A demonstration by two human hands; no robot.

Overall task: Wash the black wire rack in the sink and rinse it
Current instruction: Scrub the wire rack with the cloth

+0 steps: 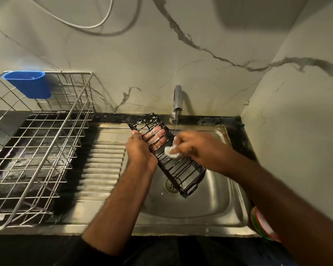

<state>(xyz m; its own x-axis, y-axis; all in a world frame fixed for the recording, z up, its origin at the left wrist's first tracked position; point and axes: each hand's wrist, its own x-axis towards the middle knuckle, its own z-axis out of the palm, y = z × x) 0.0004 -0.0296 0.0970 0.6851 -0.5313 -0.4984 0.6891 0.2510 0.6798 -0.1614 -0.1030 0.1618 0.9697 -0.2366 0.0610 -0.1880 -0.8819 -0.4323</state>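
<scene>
While left hand (pixel 140 148) holds, black wire rack (pixel 173 160) overhangs sink (pixel 210 208).

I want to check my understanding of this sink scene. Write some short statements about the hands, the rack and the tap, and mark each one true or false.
1. The left hand holds the black wire rack above the sink. True.
2. The right hand is empty. False: it pinches a white soapy sponge against the rack.
3. Water runs from the tap. True.
4. The blue cup lies in the sink. False: it hangs on the silver dish rack.
5. The black rack rests flat on the drain. False: it is held tilted over it.
</scene>
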